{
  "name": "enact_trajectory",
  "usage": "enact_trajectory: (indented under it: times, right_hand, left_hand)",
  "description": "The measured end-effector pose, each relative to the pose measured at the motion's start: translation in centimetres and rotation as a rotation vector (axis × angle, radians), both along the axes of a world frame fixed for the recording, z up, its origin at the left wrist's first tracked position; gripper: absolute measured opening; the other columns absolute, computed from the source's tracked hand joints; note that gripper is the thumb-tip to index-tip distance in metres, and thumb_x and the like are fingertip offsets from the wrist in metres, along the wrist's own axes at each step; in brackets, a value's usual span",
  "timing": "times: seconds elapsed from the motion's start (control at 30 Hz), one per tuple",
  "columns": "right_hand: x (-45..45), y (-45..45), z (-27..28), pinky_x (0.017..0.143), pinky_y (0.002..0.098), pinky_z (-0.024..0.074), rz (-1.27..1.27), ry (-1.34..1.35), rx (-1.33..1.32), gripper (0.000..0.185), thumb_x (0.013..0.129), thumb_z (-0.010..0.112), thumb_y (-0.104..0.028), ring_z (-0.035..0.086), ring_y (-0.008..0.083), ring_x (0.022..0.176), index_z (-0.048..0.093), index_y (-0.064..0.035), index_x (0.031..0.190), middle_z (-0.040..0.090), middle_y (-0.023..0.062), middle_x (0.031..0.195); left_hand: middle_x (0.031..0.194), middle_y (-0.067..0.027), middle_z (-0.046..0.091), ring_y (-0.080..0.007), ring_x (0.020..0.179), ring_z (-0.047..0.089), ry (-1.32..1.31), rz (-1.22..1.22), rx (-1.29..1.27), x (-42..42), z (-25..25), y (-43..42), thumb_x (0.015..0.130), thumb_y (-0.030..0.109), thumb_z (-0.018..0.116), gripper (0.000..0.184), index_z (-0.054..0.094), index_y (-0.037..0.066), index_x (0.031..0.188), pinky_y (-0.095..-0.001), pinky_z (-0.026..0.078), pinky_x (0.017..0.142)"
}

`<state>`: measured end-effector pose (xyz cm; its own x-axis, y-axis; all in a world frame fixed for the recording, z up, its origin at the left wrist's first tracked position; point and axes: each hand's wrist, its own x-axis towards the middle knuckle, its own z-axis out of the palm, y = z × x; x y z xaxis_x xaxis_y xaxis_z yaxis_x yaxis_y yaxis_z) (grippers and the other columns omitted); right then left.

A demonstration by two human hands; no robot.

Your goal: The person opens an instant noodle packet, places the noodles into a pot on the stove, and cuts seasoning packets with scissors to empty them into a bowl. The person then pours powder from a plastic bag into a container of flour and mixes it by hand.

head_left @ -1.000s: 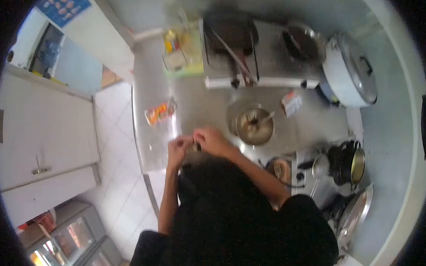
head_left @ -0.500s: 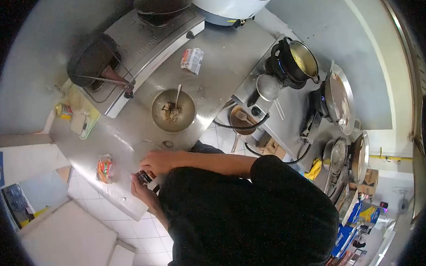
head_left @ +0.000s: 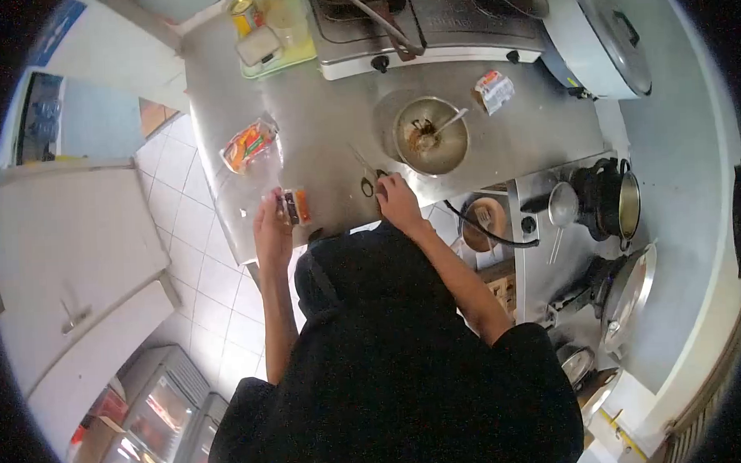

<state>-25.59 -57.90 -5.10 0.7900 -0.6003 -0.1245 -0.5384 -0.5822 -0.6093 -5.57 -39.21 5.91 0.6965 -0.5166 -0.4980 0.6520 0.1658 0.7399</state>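
Head view: left of middle, our left fingers [head_left: 269,204] held a packet [head_left: 297,207]. We couldn't tell if our right fingers [head_left: 389,184] gripped the scissors [head_left: 366,166]; the handles [head_left: 362,188] were safest to hold.

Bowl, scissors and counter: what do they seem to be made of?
Bowl: probably stainless steel, satin, from its grey sheen. Scissors: apparently metal blades, slim and greyish; dark handles, possibly plastic. Counter: likely brushed steel, given its soft, streaky reflections.

left hand [head_left: 271,225]: holds packet [head_left: 297,207] | right hand [head_left: 397,201]: at scissors [head_left: 369,171] | bowl [head_left: 453,153]: spoon [head_left: 451,121] inside
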Motion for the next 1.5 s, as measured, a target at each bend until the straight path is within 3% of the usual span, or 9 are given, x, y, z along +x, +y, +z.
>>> enact_trajectory:
  times: [0.2,0.4,0.5,0.57,0.67,0.8,0.9,1.03,1.5]
  right_hand:
    - [1.4,0.4,0.7,0.087,0.0435,0.0484,-0.115,-0.018,-0.079,0.043,0.083,0.068,-0.02,0.057,0.0366,0.105,0.052,-0.0055,0.12,0.055,0.0169,0.113]
    - [3.8,0.6,0.8,0.081,0.0431,0.0516,-0.158,0.116,-0.042,0.041,0.082,0.068,-0.019,0.061,0.0339,0.099,0.053,-0.0039,0.117,0.058,0.021,0.109]
    - [2.9,0.1,-1.5,0.074,0.0399,0.0543,-0.3,0.152,0.347,0.039,0.083,0.066,-0.016,0.063,0.0305,0.091,0.051,-0.003,0.117,0.059,0.0181,0.11]
    - [1.8,-0.4,-1.7,0.067,0.0306,0.054,-0.675,-0.292,1.845,0.039,0.085,0.065,-0.011,0.064,0.0209,0.087,0.05,-0.0042,0.121,0.062,0.0155,0.105]
    - [2.1,1.5,6.4,0.06,0.0211,0.0483,-0.503,-0.369,2.007,0.043,0.087,0.064,-0.009,0.06,0.0127,0.079,0.048,-0.007,0.127,0.063,0.0118,0.098]
    - [2.5,2.6,12.3,0.055,0.0202,0.0428,-0.247,-0.378,2.008,0.046,0.088,0.064,-0.011,0.054,0.0095,0.073,0.046,-0.0071,0.131,0.061,0.0109,0.097]
    - [3.6,3.4,16.3,0.052,0.0207,0.0346,-0.063,-0.13,1.336,0.06,0.089,0.065,-0.034,0.044,0.0059,0.068,0.042,-0.0087,0.137,0.056,0.0065,0.093]
    - [3.7,4.0,18.3,0.051,0.0199,0.031,0.191,0.041,0.723,0.076,0.076,0.081,-0.024,0.043,0.0042,0.059,0.04,-0.0089,0.138,0.06,-0.0003,0.073]
    - [6.1,4.2,21.5,0.047,0.0193,0.0221,0.231,0.121,0.505,0.07,0.064,0.089,-0.017,0.033,-0.0009,0.05,0.055,-0.0063,0.125,0.055,-0.0077,0.057]
  left_hand:
    - [0.105,-0.0052,0.063,-0.0146,0.094,0.062,0.084,-0.011,-0.182,0.2,-0.1,0.5,0.1,0.022,0.053,0.028,0.056,0.001,0.117,-0.0323,0.051,0.083]
    - [0.108,-0.0086,0.064,-0.0231,0.102,0.062,0.593,-0.086,-0.261,-0.8,-5.3,2.1,0.089,0.009,0.064,0.028,0.056,0.002,0.115,-0.0377,0.051,0.09]
    - [0.112,-0.0097,0.062,-0.0232,0.101,0.063,0.552,-0.117,-0.267,-2.1,-3.0,1.9,0.087,0.004,0.064,0.033,0.052,0.0,0.118,-0.0374,0.052,0.088]
    - [0.117,-0.0118,0.059,-0.0238,0.102,0.063,0.523,-0.117,-0.295,-2.5,-5.0,2.5,0.087,0.001,0.063,0.038,0.048,-0.001,0.122,-0.036,0.053,0.087]
    - [0.12,-0.0136,0.057,-0.0246,0.105,0.062,0.472,-0.075,-0.222,-2.5,-2.9,2.0,0.088,-0.001,0.061,0.038,0.046,-0.001,0.123,-0.0371,0.055,0.087]
    - [0.119,-0.0154,0.057,-0.025,0.105,0.062,0.305,0.044,-0.206,-1.2,0.2,1.2,0.09,-0.003,0.058,0.039,0.043,0.001,0.126,-0.0415,0.057,0.087]
    - [0.119,-0.0154,0.057,-0.0244,0.106,0.062,0.256,0.03,-0.251,-0.1,1.9,0.8,0.09,-0.005,0.054,0.041,0.041,0.002,0.128,-0.0429,0.056,0.088]
    - [0.122,-0.0143,0.056,-0.0245,0.108,0.061,0.199,0.016,-0.28,1.0,2.3,0.4,0.09,-0.007,0.047,0.043,0.039,0.003,0.131,-0.0454,0.055,0.089]
    - [0.121,-0.0124,0.055,-0.0233,0.11,0.058,0.226,0.018,-0.375,0.5,3.2,0.3,0.09,-0.004,0.045,0.044,0.039,0.005,0.132,-0.0447,0.052,0.092]
